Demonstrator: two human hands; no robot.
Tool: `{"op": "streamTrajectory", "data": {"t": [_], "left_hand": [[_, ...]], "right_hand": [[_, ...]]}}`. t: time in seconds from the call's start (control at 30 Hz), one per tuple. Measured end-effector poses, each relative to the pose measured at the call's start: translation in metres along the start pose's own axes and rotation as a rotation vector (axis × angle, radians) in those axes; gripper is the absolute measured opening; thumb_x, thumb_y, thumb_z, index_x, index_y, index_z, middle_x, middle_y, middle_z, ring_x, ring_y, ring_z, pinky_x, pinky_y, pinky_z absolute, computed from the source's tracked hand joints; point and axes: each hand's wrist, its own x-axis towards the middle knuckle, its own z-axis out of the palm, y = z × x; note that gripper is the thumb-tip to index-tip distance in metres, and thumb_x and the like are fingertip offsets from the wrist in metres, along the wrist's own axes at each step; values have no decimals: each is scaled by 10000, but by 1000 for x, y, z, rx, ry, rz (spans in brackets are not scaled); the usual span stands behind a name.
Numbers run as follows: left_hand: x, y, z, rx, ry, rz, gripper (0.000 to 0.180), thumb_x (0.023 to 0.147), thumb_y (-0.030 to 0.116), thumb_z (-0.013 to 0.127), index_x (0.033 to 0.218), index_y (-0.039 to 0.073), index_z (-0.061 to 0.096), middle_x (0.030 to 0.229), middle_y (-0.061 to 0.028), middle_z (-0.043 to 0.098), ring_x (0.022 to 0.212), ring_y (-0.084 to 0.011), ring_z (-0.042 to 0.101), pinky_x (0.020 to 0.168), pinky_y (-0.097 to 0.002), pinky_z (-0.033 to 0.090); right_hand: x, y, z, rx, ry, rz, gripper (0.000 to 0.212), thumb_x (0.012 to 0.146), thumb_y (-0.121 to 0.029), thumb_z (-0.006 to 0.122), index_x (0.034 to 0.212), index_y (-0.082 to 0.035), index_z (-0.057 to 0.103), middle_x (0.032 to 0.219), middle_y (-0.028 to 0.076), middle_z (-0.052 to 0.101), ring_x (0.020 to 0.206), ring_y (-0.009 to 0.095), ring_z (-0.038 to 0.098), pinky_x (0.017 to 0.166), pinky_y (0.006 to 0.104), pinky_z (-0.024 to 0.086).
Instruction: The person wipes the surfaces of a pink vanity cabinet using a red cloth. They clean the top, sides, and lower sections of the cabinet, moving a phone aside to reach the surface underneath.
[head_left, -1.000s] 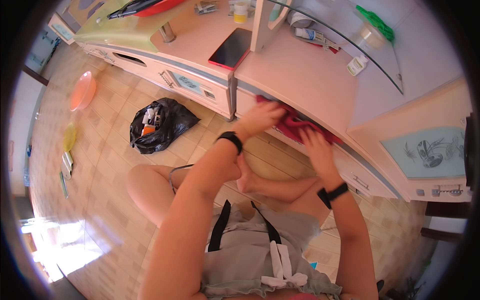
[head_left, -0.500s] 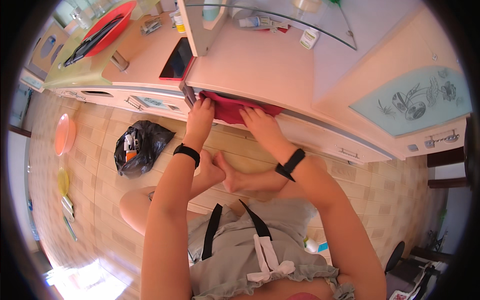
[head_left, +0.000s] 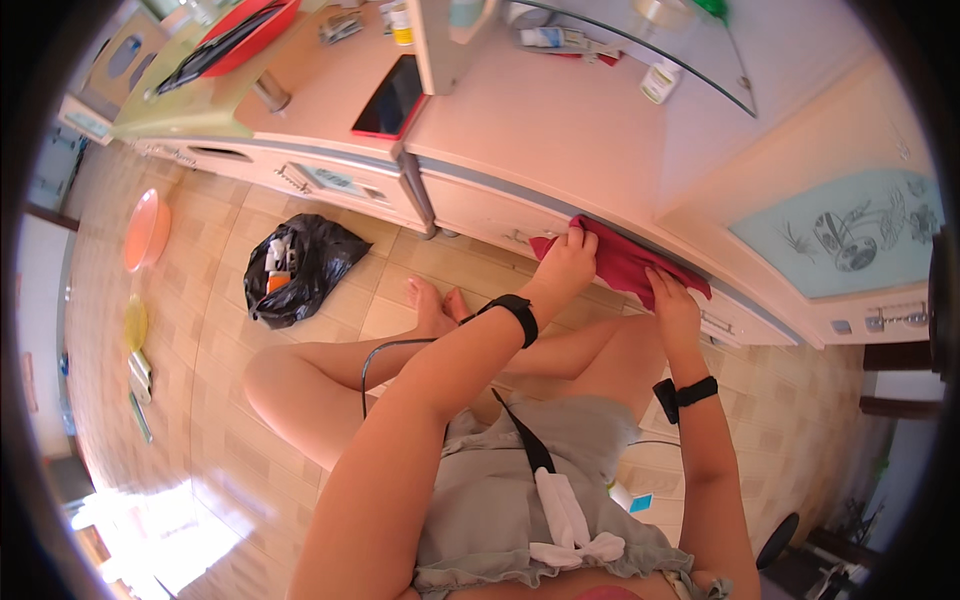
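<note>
A dark red cloth (head_left: 625, 262) lies spread along the front edge of the low cabinet (head_left: 560, 165), over the top of a drawer front (head_left: 480, 218). My left hand (head_left: 570, 262) grips the cloth near its left end, fingers curled on it. At the lower right part of the cloth, my right hand (head_left: 672, 298) has its fingers pressed together on the fabric. Both hands rest against the cabinet front, a short way apart. What lies behind the cloth is hidden.
A phone with a red edge (head_left: 392, 98) lies on the cabinet top. A white bottle (head_left: 659, 81) stands near a glass shelf (head_left: 640, 52). On the floor are a black plastic bag (head_left: 325, 262) holding small items and a pink basin (head_left: 147, 232). My bent legs are below the cabinet.
Both hands and the red cloth have moved to the right along the cabinet front, away from the gap between the cabinet units. The view has shifted a little as well.
</note>
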Motion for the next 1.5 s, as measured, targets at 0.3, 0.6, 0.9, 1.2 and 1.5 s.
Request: {"op": "streamTrajectory", "data": {"t": [0.3, 0.6, 0.9, 1.2, 1.5], "left_hand": [[-32, -85, -11, -29, 161, -35, 118, 794, 139, 579, 769, 25, 596, 818, -43, 494, 772, -215, 535, 577, -317, 519], [-78, -179, -46, 11, -14, -239, 212, 746, 73, 551, 950, 45, 603, 915, -49, 521, 856, -238, 553, 679, -314, 534], [-79, -169, 4, -402, 98, -1036, 115, 755, 3, 518, 835, -8, 600, 924, -220, 595, 856, -400, 588, 739, -440, 500], [-82, -128, 43, -787, 101, -1133, 181, 737, 7, 538, 883, -35, 635, 877, -256, 623, 843, -397, 608, 711, -429, 499], [-63, -157, -19, -1363, 902, -1373, 280, 822, -2, 537, 1095, -38, 591, 833, -23, 611, 689, -62, 524, 588, -214, 424]], "right_hand": [[66, -51, 3, 98, -71, -181, 371, 722, -48, 539, 1087, -70, 603, 1027, 76, 567, 942, 258, 541, 766, 341, 495], [143, -139, 40, 121, -82, -393, 306, 768, -77, 520, 1064, -59, 594, 956, 47, 514, 892, 210, 547, 656, 303, 529], [167, -189, 101, 26, -158, -472, 193, 773, -128, 541, 946, -84, 612, 939, 17, 538, 909, 159, 557, 680, 290, 520], [144, -160, 82, -45, -295, -530, 176, 734, -104, 550, 898, -82, 610, 933, 18, 528, 905, 173, 545, 709, 296, 500], [201, -200, 33, 143, 74, -511, 334, 741, -93, 544, 1071, -52, 577, 1125, 32, 549, 975, 193, 553, 734, 303, 492]]}}
